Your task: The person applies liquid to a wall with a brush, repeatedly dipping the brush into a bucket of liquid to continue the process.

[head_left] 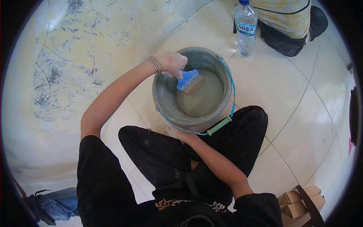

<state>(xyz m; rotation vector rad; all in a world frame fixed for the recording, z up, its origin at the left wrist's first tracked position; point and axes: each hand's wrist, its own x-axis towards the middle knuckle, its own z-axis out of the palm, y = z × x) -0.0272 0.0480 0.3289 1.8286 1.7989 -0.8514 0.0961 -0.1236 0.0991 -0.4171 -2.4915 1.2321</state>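
Note:
My left hand [172, 63], with a beaded bracelet at the wrist, grips a wide paintbrush [186, 81] by its blue handle. The bristles point down inside a grey bucket [160, 94], close over the cloudy grey-green liquid [202, 99] at the bottom. Below the bucket's near side, my right hand [175, 133] sits between my crossed legs, its fingers mostly hidden from view. The blue wire handle [233, 89] hangs toward me around the bucket's right side, and its green grip [219, 125] lies over my leg.
A water bottle [245, 32] stands on the tiled floor [287, 113], close to a bag [283, 19] at the top right. A scuffed pale wall [75, 56] runs along the left. Cardboard boxes [298, 204] sit at the lower right, and blue denim fabric [60, 204] at the lower left.

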